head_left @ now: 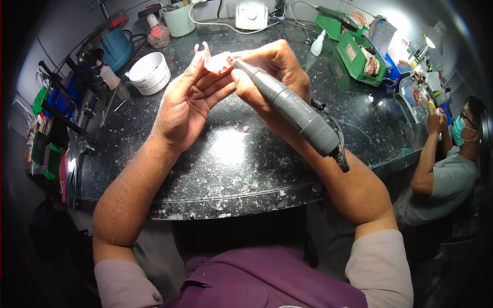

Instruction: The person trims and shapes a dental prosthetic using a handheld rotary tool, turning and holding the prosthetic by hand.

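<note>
Two hands meet above the dark surface (231,154), and the work sits between them. The left hand (187,105) is curled around a small pink piece (218,62), pinching it between thumb and fingertips at the top of the hand, held up off the surface. The right hand (267,69) is wrapped firmly round a grey handpiece (295,110), gripped like a pen. Its long axis runs from the cable end low by the right forearm, up and leftward to the tip, which meets the pink piece's right edge; whether it actually bites in I cannot tell. So the piece lies just left of the right hand's fingertips. A white tub (150,73) stands beyond the left hand. Far off past the right arm, another person (444,159) works at the same surface.
</note>
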{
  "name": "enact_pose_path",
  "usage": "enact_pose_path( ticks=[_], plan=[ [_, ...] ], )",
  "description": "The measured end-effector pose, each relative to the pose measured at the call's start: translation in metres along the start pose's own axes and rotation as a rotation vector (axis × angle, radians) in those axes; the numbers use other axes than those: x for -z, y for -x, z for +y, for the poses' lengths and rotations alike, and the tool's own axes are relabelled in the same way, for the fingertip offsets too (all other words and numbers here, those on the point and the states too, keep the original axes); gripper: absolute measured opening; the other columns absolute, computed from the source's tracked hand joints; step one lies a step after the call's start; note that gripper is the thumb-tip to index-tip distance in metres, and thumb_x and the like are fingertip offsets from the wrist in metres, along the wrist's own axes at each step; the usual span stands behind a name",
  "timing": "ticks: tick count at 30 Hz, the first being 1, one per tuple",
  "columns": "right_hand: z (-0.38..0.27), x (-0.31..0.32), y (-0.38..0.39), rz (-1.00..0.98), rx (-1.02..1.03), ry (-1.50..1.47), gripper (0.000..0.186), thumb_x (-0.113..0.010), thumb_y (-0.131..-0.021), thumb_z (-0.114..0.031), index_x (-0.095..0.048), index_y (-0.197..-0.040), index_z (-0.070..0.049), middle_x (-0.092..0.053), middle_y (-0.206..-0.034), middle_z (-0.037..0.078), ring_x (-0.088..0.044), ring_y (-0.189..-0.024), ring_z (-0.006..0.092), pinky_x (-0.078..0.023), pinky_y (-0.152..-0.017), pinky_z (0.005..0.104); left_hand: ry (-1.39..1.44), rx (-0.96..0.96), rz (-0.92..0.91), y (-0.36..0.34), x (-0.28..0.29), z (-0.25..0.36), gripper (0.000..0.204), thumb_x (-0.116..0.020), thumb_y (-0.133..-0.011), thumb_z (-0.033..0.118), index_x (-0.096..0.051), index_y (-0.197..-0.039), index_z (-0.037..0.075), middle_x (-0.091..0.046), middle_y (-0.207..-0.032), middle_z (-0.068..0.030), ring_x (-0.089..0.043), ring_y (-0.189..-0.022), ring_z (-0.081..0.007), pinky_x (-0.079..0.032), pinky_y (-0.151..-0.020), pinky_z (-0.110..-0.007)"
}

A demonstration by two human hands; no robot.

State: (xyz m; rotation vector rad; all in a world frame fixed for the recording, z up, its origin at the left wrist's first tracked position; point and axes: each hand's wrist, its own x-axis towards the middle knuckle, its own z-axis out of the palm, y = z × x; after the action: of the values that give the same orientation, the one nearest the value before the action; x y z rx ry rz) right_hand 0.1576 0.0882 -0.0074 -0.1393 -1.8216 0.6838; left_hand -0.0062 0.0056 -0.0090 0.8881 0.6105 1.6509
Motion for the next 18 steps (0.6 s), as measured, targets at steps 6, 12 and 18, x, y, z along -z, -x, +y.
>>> enact_pose_path(
  ticks=[6,12,18],
  plan=[
    [0.0,-0.001,0.001,0.023,-0.077,0.02,0.024,-0.073,-0.084,-0.008,-0.057,-0.102,-0.004,-0.067,-0.098,0.009,-0.065,-0.091,0.0114,-0.053,-0.081,0.0258,-0.201,-0.088,0.061,-0.003,0.001,-0.002,0.034,-0.053,-0.102,0.028,-0.055,-0.119,0.0,-0.065,-0.115,-0.0155,-0.063,-0.112,-0.024,-0.05,-0.102,-0.04],
    [0.005,0.0,-0.003,0.133,0.023,-0.044,0.031,-0.078,-0.077,-0.012,-0.059,-0.1,-0.004,-0.066,-0.092,0.009,-0.069,-0.086,0.0174,-0.055,-0.077,0.0287,-0.422,-0.196,0.118,-0.006,-0.004,0.0,0.028,-0.064,-0.095,0.017,-0.057,-0.117,0.001,-0.066,-0.109,-0.0116,-0.066,-0.102,-0.0214,-0.053,-0.095,-0.035],
    [-0.004,0.004,-0.006,0.061,0.139,0.145,0.027,-0.074,-0.079,-0.009,-0.058,-0.1,-0.006,-0.067,-0.104,0.012,-0.066,-0.104,0.0217,-0.043,-0.104,0.0434,-0.535,-0.333,0.102,-0.004,0.001,-0.001,0.018,-0.069,-0.089,0.005,-0.063,-0.106,0.002,-0.067,-0.107,-0.01,-0.065,-0.102,-0.0178,-0.051,-0.095,-0.034]
  ],
)
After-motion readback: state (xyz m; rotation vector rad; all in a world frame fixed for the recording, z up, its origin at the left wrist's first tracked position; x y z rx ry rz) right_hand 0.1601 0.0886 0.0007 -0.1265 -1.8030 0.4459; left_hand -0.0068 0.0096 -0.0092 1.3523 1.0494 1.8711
